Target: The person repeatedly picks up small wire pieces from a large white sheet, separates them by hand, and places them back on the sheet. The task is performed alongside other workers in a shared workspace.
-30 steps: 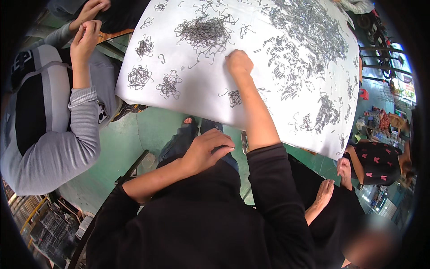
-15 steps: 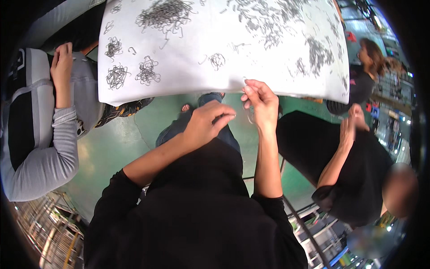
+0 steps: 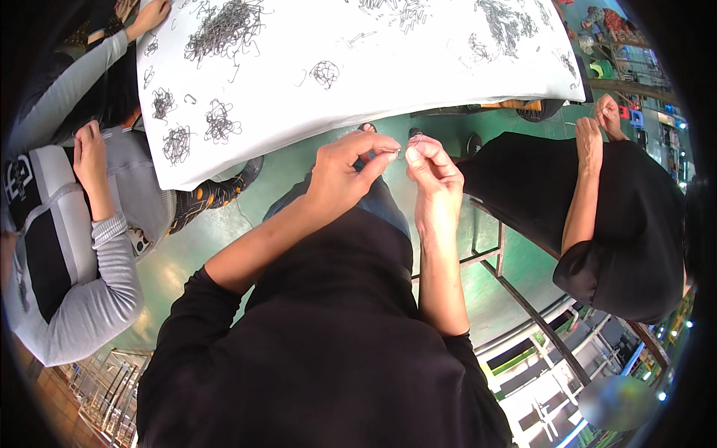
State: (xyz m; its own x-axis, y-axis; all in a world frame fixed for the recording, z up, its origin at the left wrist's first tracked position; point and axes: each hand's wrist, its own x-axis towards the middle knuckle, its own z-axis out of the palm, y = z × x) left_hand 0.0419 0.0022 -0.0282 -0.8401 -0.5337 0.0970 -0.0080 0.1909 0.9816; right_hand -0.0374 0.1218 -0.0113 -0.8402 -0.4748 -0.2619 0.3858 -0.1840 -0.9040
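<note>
My left hand (image 3: 347, 173) and my right hand (image 3: 433, 175) meet in front of the table's near edge, fingertips almost touching. Between them shows a thin, dark bent wire hook (image 3: 402, 152), small and partly covered by fingers. Thumb and forefinger of my right hand pinch it. The left thumb and forefinger close at its other side. Whether more hooks are tucked in the right palm is hidden. Beyond the hands, a small ring-shaped cluster of wire hooks (image 3: 325, 74) lies on the white-covered table (image 3: 299, 112).
A big heap of hooks (image 3: 224, 31), smaller clusters (image 3: 222, 122) and scattered pieces (image 3: 502, 30) lie on the cover. A co-worker in grey (image 3: 97, 276) sits at left, one in black (image 3: 627, 216) at right. A metal frame (image 3: 523, 306) stands on the green floor (image 3: 202, 239).
My left hand has come up and right to meet the right hand at the hook. The view has shifted, so the table appears higher and tilted. Another arm now reaches over the table's far left corner.
</note>
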